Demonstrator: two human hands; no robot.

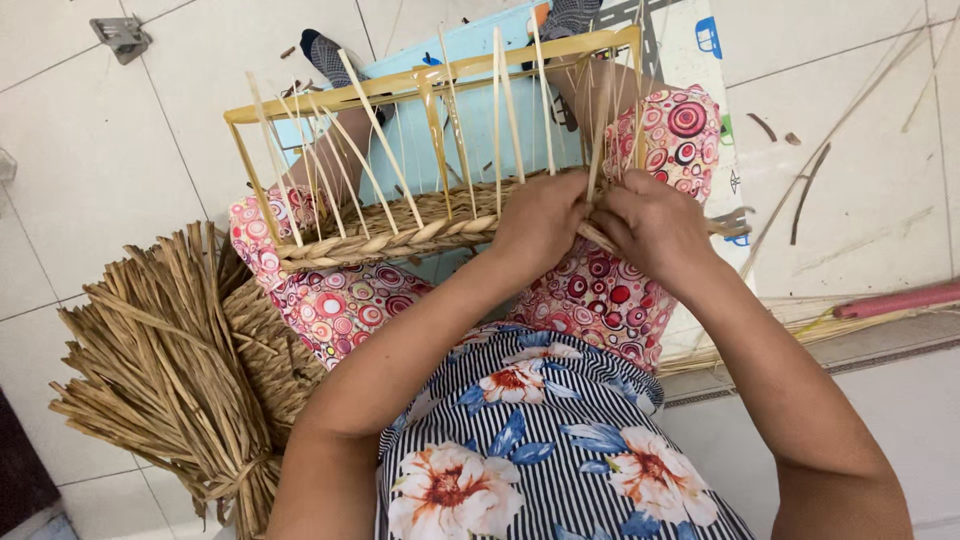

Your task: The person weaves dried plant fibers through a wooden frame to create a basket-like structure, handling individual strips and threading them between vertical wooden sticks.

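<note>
A half-woven basket [400, 235] rests on my lap, with a pale rectangular frame [400, 85] and several upright slats above a braided straw band. My left hand [540, 222] grips the woven edge at the basket's right end. My right hand [655, 225] pinches a straw strand [598, 238] against the same spot, right beside the upright slats. Both hands touch each other and the weave.
A tied bundle of dried straw [165, 370] lies on the tiled floor at my left, next to a coiled braid [265, 340]. A light blue mat [480, 110] lies under my legs. Loose straw and a pink rod [895, 300] lie at right.
</note>
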